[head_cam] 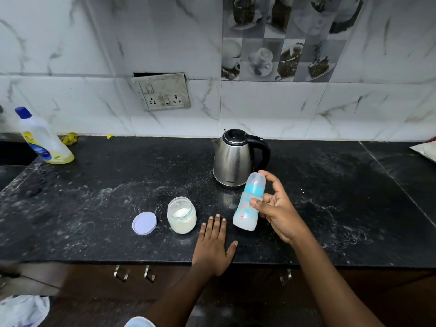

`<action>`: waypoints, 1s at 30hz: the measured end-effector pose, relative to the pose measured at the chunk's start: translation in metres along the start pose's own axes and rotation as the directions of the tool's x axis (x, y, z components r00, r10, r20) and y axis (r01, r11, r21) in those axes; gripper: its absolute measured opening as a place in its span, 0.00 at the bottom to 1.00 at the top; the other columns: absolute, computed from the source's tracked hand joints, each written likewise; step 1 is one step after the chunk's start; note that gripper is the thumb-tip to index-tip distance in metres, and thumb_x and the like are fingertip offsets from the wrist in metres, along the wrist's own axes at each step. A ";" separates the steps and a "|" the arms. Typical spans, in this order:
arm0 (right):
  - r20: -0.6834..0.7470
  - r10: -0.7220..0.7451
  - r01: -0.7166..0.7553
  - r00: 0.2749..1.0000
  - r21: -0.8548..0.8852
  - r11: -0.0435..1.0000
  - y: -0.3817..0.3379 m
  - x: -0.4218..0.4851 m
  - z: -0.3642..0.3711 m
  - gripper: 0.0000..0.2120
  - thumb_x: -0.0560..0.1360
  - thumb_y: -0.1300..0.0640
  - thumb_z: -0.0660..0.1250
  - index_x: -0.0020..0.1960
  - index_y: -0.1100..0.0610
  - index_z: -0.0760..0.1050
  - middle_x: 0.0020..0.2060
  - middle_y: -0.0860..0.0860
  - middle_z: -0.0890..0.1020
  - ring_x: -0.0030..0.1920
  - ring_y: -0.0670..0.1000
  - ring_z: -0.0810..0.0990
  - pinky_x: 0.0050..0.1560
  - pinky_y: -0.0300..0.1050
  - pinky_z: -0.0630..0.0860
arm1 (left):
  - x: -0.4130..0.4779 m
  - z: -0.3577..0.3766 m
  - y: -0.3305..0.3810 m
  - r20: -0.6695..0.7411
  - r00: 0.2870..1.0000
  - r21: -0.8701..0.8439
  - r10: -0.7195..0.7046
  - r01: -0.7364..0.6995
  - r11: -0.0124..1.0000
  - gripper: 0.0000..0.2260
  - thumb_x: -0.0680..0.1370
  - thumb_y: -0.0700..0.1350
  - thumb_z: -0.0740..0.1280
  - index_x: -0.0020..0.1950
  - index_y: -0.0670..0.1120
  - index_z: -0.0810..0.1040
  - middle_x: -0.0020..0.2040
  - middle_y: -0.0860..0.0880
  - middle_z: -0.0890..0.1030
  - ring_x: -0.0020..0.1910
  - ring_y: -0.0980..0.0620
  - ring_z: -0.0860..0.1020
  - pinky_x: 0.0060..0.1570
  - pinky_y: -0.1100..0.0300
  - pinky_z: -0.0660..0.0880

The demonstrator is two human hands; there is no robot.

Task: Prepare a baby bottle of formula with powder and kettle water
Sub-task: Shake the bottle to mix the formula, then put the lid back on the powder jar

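Left hand [213, 246] flat on black counter [118, 208], fingers straight, holds nothing, likely to steady body; right hand [278, 211] wraps capped baby bottle [247, 208], tilted, seems off counter, maybe to shake; steel kettle [233, 159] just behind grip; open powder jar [181, 214], its lid [144, 223] left of grip

A single view from the person's head, at the front edge of the black counter [94, 208], looking forward and down across it to the marble-tiled wall [259, 102]. It sits close: both forearms enter from the bottom edge, and the left hand [213, 246], the right hand [280, 213] gripping the baby bottle [244, 217] and the kettle [233, 159] fall near mid-frame. The wide lens bows the tile lines and takes in the cabinet handles [122, 273] below
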State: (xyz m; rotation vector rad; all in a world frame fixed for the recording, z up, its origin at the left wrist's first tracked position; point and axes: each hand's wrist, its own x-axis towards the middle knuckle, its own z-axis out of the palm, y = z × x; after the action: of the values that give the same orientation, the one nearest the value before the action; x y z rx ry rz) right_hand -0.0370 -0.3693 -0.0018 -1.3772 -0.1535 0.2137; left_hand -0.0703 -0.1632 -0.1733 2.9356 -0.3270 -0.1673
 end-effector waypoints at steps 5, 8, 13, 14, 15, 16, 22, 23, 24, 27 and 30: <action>-0.190 -0.097 0.059 0.977 -0.196 0.979 0.021 0.001 -0.004 0.49 0.75 0.70 0.75 0.78 0.32 0.56 0.62 0.53 0.84 0.62 0.53 0.84 0.62 0.49 0.82 | 0.000 0.000 0.001 -0.010 1.000 -0.009 -0.011 0.011 1.000 0.40 0.82 0.69 0.39 0.87 0.46 0.42 0.88 0.45 0.41 0.86 0.45 0.38 0.84 0.46 0.35; -0.220 -0.126 0.040 0.967 -0.358 0.933 0.043 -0.002 -0.004 0.52 0.74 0.68 0.76 0.80 0.32 0.50 0.64 0.47 0.81 0.64 0.47 0.82 0.68 0.50 0.77 | 0.001 0.001 0.001 -0.012 1.000 -0.010 -0.012 0.012 1.000 0.40 0.82 0.69 0.39 0.87 0.46 0.43 0.88 0.45 0.41 0.86 0.45 0.38 0.83 0.46 0.35; -0.276 -0.159 0.004 0.948 -0.489 0.872 0.072 -0.002 -0.008 0.52 0.73 0.61 0.78 0.79 0.29 0.50 0.64 0.40 0.79 0.65 0.43 0.80 0.70 0.52 0.74 | 0.002 0.003 0.000 -0.012 1.000 -0.020 -0.010 0.010 1.000 0.40 0.82 0.69 0.40 0.87 0.47 0.42 0.88 0.45 0.40 0.86 0.45 0.37 0.83 0.47 0.34; -0.280 -0.158 -0.002 0.947 -0.498 0.867 0.075 -0.002 -0.009 0.51 0.73 0.60 0.78 0.79 0.29 0.50 0.64 0.40 0.79 0.65 0.44 0.80 0.71 0.53 0.74 | 0.002 0.003 -0.001 -0.012 1.000 -0.021 -0.010 0.010 1.000 0.40 0.82 0.69 0.40 0.87 0.47 0.42 0.87 0.45 0.40 0.86 0.46 0.37 0.83 0.47 0.35; -0.281 -0.157 -0.007 0.947 -0.506 0.862 0.077 -0.002 -0.010 0.51 0.73 0.60 0.78 0.79 0.29 0.50 0.64 0.39 0.78 0.65 0.45 0.80 0.71 0.54 0.74 | 0.002 0.003 -0.001 -0.013 1.000 -0.023 -0.009 0.009 1.000 0.40 0.82 0.69 0.40 0.87 0.47 0.42 0.87 0.45 0.40 0.86 0.46 0.37 0.83 0.47 0.35; -0.280 -0.156 -0.011 0.947 -0.514 0.857 0.079 -0.001 -0.011 0.51 0.74 0.59 0.78 0.79 0.29 0.50 0.65 0.39 0.77 0.65 0.45 0.80 0.70 0.54 0.74 | 0.002 0.003 -0.001 -0.014 1.000 -0.023 -0.008 0.008 1.000 0.40 0.82 0.69 0.40 0.87 0.46 0.42 0.87 0.45 0.40 0.86 0.46 0.37 0.83 0.46 0.35; -0.280 -0.162 -0.021 0.946 -0.552 0.833 0.093 -0.001 -0.021 0.50 0.75 0.59 0.77 0.79 0.28 0.49 0.65 0.36 0.75 0.65 0.39 0.78 0.69 0.50 0.75 | 0.001 0.002 0.000 -0.014 1.000 -0.020 -0.008 0.007 1.000 0.40 0.82 0.69 0.40 0.87 0.46 0.42 0.88 0.45 0.40 0.86 0.45 0.37 0.82 0.48 0.32; -0.279 -0.163 -0.022 0.946 -0.560 0.828 0.095 -0.002 -0.022 0.49 0.75 0.60 0.76 0.78 0.28 0.49 0.66 0.35 0.75 0.66 0.39 0.78 0.70 0.51 0.75 | 0.001 0.002 0.000 -0.010 1.000 -0.017 -0.009 0.009 1.000 0.40 0.82 0.69 0.40 0.87 0.46 0.42 0.88 0.45 0.40 0.86 0.45 0.37 0.82 0.48 0.33; -0.280 -0.165 -0.024 0.946 -0.566 0.824 0.097 -0.002 -0.023 0.49 0.76 0.60 0.76 0.78 0.28 0.49 0.66 0.36 0.74 0.66 0.40 0.77 0.70 0.51 0.75 | 0.001 0.001 0.000 -0.005 1.000 -0.015 -0.012 0.012 1.000 0.40 0.82 0.69 0.40 0.87 0.46 0.42 0.88 0.45 0.40 0.86 0.45 0.37 0.82 0.48 0.33; -0.274 -0.161 -0.032 0.948 -0.585 0.811 0.102 -0.001 -0.024 0.48 0.76 0.58 0.76 0.78 0.28 0.48 0.67 0.39 0.75 0.67 0.43 0.77 0.69 0.51 0.74 | 0.001 0.000 0.001 0.000 1.000 -0.019 -0.017 0.017 1.000 0.40 0.82 0.68 0.40 0.87 0.46 0.42 0.88 0.45 0.41 0.86 0.45 0.37 0.83 0.47 0.34; -0.276 -0.158 -0.034 0.948 -0.581 0.813 0.106 0.001 -0.026 0.49 0.76 0.56 0.76 0.78 0.28 0.47 0.66 0.33 0.73 0.65 0.36 0.77 0.68 0.49 0.74 | 0.000 -0.003 0.002 0.007 1.000 -0.019 -0.023 0.023 1.000 0.40 0.82 0.69 0.40 0.87 0.46 0.41 0.87 0.45 0.40 0.86 0.45 0.37 0.82 0.47 0.33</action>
State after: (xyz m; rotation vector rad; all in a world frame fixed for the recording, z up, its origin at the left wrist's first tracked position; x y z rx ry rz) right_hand -0.0368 -0.3755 -0.1105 -1.9986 0.0083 -0.1288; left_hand -0.0700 -0.1643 -0.1701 2.9211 -0.2915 -0.1822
